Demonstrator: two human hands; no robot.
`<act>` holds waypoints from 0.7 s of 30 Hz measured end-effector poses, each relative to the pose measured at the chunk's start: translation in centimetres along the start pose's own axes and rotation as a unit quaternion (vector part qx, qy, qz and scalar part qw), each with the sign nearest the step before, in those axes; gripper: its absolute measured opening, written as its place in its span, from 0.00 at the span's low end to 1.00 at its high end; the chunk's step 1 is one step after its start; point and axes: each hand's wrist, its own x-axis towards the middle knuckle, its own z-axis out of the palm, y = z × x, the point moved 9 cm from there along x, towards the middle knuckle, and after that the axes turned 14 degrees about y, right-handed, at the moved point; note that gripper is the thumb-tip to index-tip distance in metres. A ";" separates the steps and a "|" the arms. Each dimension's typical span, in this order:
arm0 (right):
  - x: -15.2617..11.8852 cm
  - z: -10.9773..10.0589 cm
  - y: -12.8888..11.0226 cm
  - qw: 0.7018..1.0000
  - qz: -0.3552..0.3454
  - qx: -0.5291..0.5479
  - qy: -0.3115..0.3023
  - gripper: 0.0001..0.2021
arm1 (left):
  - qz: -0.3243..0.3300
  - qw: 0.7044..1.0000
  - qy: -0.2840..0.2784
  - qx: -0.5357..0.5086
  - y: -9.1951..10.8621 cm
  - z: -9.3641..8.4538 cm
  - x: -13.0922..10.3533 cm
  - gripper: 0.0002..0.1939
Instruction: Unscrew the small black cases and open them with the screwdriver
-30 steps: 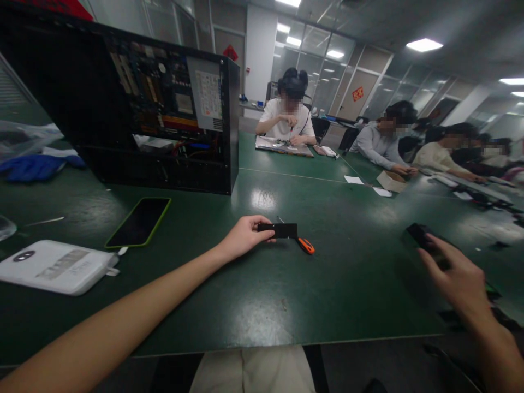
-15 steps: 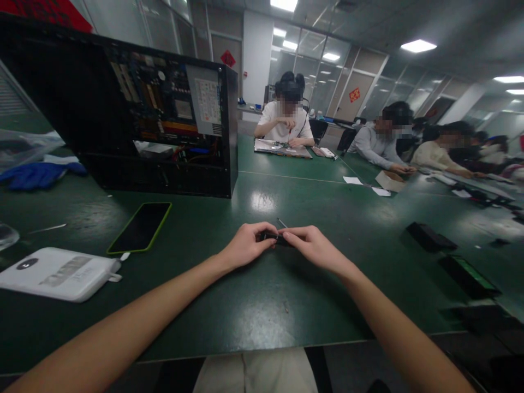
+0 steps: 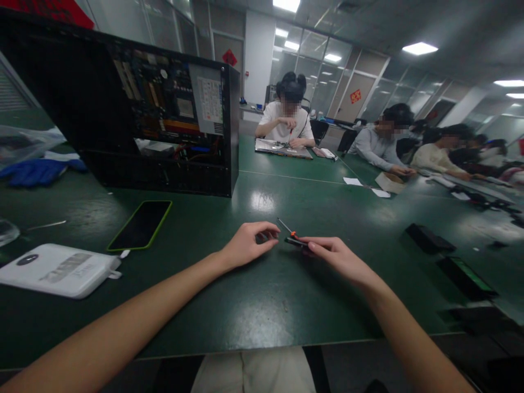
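Observation:
My right hand (image 3: 333,256) pinches a small flat black piece (image 3: 297,242) between thumb and fingers, just above the table. What the piece is, I cannot make out. Behind it a screwdriver (image 3: 285,225) points its thin metal shaft to the far left; an orange part of its handle shows, and the rest is hidden by the black piece and my right hand. To the left, my left hand (image 3: 249,243) rests with its fingers loosely curved and apart, holding nothing. A narrow gap separates its fingertips from the black piece.
A black computer case (image 3: 235,136) with its side open stands at the back left. Nearer are a green-edged phone (image 3: 141,225), a white power bank (image 3: 61,271) and blue gloves (image 3: 39,170). Black parts (image 3: 429,237) lie at right. A person (image 3: 286,117) works across the table (image 3: 254,305).
My left hand has let go of the small black piece. My right hand has moved right with it, uncovering the screwdriver's orange part.

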 end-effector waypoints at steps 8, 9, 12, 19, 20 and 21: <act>-6.5 -18.2 8.1 0.941 0.134 0.143 0.275 0.22 | 0.013 0.999 -0.015 0.033 0.0 0.4 -0.2 0.10; -7.6 -20.8 8.9 0.931 0.137 0.134 0.310 0.23 | 0.014 0.999 -0.021 0.035 0.0 0.5 -0.2 0.10; -11.2 -28.2 10.3 0.895 0.113 0.032 0.429 0.29 | 0.024 0.998 -0.027 0.043 0.2 0.6 -0.2 0.10; -18.1 -38.4 10.9 0.674 0.018 -0.491 0.552 0.30 | 0.053 0.997 -0.026 0.058 0.3 0.6 -0.1 0.11; -18.2 -38.8 11.3 0.655 -0.006 -0.523 0.546 0.31 | 0.056 0.996 -0.030 0.063 0.2 0.7 -0.2 0.10; -18.2 -39.0 11.8 0.644 -0.020 -0.541 0.540 0.33 | 0.060 0.995 -0.035 0.068 0.1 0.8 -0.2 0.10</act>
